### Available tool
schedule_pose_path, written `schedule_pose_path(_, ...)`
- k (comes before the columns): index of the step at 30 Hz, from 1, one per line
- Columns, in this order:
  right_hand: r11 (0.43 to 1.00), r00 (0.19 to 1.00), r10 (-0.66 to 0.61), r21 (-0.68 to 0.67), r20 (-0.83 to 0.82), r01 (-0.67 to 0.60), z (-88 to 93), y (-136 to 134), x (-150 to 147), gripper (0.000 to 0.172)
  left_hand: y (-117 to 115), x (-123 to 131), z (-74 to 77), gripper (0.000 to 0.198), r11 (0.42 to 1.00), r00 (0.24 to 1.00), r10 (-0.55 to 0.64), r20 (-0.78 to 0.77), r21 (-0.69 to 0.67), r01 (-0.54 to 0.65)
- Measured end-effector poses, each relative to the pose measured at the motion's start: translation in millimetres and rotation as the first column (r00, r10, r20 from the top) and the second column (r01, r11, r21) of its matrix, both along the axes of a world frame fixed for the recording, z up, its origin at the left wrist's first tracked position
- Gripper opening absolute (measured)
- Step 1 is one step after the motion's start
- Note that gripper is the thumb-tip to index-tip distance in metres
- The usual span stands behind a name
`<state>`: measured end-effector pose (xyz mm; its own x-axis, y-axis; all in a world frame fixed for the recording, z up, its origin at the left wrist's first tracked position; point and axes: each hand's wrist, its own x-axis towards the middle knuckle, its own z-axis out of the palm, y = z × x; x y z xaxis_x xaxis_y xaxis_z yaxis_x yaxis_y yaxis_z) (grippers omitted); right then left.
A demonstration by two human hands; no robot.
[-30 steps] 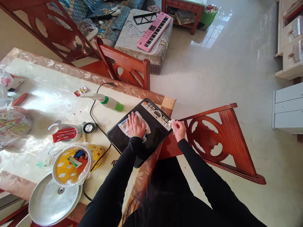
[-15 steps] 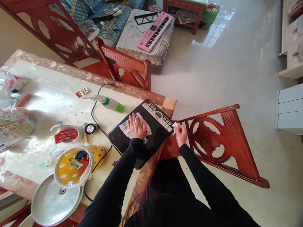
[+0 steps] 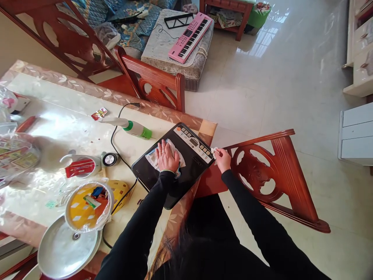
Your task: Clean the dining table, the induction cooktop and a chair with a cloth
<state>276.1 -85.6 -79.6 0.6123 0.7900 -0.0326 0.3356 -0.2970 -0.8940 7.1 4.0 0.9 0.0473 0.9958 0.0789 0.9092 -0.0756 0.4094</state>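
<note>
Looks like the left hand (image 3: 166, 156) is spread flat on a cloth (image 3: 152, 158) on the black induction cooktop (image 3: 175, 187), long axis running lower left to upper right, while the right hand (image 3: 223, 160), nearer its control-panel corner, pinches a bit of white tissue (image 3: 215, 152).

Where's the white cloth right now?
The white cloth lies on the black induction cooktop under the left hand in the head view.

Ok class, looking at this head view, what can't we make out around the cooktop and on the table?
Head view:
Cooktop surface: hidden by the cloth and left hand.
Right hand: its white scrap is too small to identify.
Round dish: contents blurred by plastic film.
Table: left end cut off by the frame edge.
</note>
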Motion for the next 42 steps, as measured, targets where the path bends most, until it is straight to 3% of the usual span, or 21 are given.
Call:
schedule_pose_path(7,0.999,0.999,0.003,0.033,0.036,-0.004,3.6,-11.4,-1.9,0.03,0.4,-1.6,-3.6,0.062,1.0,1.0,-0.013,-0.016,0.018,0.013)
schedule_pose_path(12,0.995,0.995,0.101,-0.028,0.023,-0.1,8.3,16.8,8.9,0.024,0.3,-1.1,-1.5,0.06,1.0,1.0,-0.015,-0.014,0.018,0.015)
schedule_pose_path(14,0.997,0.996,0.081,-0.007,0.022,-0.081,10.5,16.0,7.5,0.025,0.2,-0.7,-0.2,0.059,1.0,1.0,-0.016,-0.023,0.009,0.016)
schedule_pose_path(17,0.999,0.999,0.036,0.04,0.026,-0.037,13.6,-20.3,-12.3,0.027,0.2,0.0,0.4,0.059,1.0,1.0,-0.01,-0.02,0.01,0.01)
schedule_pose_path(20,0.996,0.996,0.083,0.028,-0.033,-0.082,15.5,-70.0,-43.5,0.026,0.3,0.2,-0.3,0.059,1.0,1.0,-0.003,0.01,0.018,0.002)
schedule_pose_path(23,0.999,0.995,0.006,0.048,-0.101,-0.001,14.7,-89.6,-62.0,0.026,0.4,-0.1,-0.8,0.059,1.0,1.0,-0.007,0.021,0.012,0.007)
schedule_pose_path(27,0.982,0.98,-0.16,0.077,-0.121,0.17,9.1,-55.7,-50.8,0.03,0.5,-0.3,-1.2,0.06,1.0,1.0,-0.002,0.0,0.014,0.002)
schedule_pose_path(32,0.994,0.989,-0.101,0.023,-0.104,0.104,3.6,-4.8,-19.3,0.031,-0.5,0.6,-0.7,0.06,1.0,1.0,-0.012,-0.004,0.02,0.012)
schedule_pose_path(38,0.994,0.98,-0.11,-0.04,-0.165,0.105,3.2,-4.4,-8.4,0.039,-0.9,0.6,-1.1,0.06,1.0,1.0,-0.005,0.006,0.007,0.005)
schedule_pose_path(42,0.995,0.993,-0.065,-0.076,-0.1,0.058,5.1,3.6,-3.5,0.036,-0.6,-0.1,-4.0,0.062,0.999,1.0,-0.009,-0.011,0.042,0.009)
